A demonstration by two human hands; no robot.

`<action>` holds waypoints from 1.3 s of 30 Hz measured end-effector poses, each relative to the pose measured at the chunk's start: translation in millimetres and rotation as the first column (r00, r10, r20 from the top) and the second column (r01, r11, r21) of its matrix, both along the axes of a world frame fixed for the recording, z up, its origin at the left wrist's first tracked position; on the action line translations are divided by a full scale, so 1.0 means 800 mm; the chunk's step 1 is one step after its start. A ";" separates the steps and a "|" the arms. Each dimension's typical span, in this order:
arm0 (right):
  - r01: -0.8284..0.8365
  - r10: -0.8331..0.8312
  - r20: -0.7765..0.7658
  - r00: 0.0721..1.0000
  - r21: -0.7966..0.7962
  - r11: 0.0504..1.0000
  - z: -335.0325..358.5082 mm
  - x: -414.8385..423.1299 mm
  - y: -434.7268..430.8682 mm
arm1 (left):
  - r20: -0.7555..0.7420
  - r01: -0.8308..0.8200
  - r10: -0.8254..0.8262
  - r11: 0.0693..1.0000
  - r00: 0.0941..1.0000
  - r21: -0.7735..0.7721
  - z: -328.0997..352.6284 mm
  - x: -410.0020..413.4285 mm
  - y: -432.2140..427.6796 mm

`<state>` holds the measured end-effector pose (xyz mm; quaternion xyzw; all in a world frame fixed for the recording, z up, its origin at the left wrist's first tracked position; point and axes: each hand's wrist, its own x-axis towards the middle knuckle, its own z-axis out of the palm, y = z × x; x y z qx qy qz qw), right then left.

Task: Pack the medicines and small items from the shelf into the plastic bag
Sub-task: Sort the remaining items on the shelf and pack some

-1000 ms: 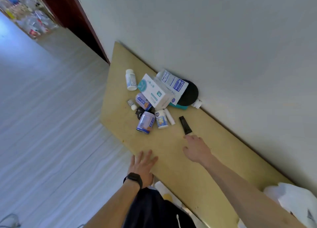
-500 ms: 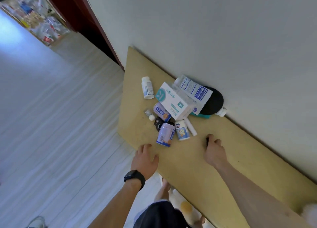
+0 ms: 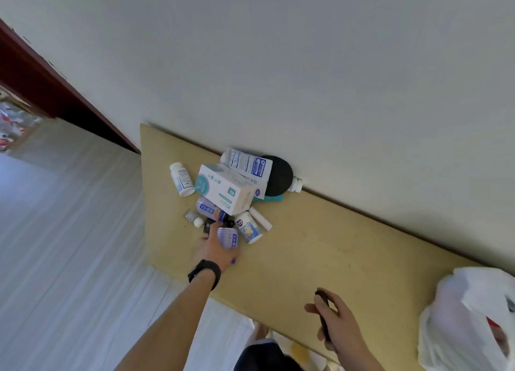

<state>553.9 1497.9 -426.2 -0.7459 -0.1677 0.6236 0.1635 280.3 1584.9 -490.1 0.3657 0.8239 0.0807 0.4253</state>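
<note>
A pile of medicines lies on the yellow wooden shelf (image 3: 320,248) against the wall: a white-and-teal box (image 3: 225,188), a white bottle (image 3: 181,178), a blue-printed pack (image 3: 248,165), a black round item (image 3: 278,179) and a small cartoon-label bottle (image 3: 249,228). My left hand (image 3: 216,248), with a black watch on the wrist, grips a purple-labelled can (image 3: 229,238) at the pile's near edge. My right hand (image 3: 335,322) holds a small black tube (image 3: 323,309) above the shelf's front edge. The white plastic bag (image 3: 468,317) stands open at the far right.
A second purple can (image 3: 207,209), a foil blister with a small white ball (image 3: 195,219), a white stick (image 3: 260,218) and a small black piece (image 3: 207,227) lie in the pile. Pale floor lies to the left; a dark red door frame (image 3: 41,86) stands beyond.
My right hand picked up the black tube and drew it back toward the bag. My left hand moved off the shelf edge and took hold of the purple can. The bag came into view.
</note>
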 end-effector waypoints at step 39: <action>0.157 -0.329 0.545 0.771 0.339 0.928 0.073 0.572 -0.195 | 0.626 0.464 -0.487 0.859 0.610 0.216 0.202 0.642 -0.161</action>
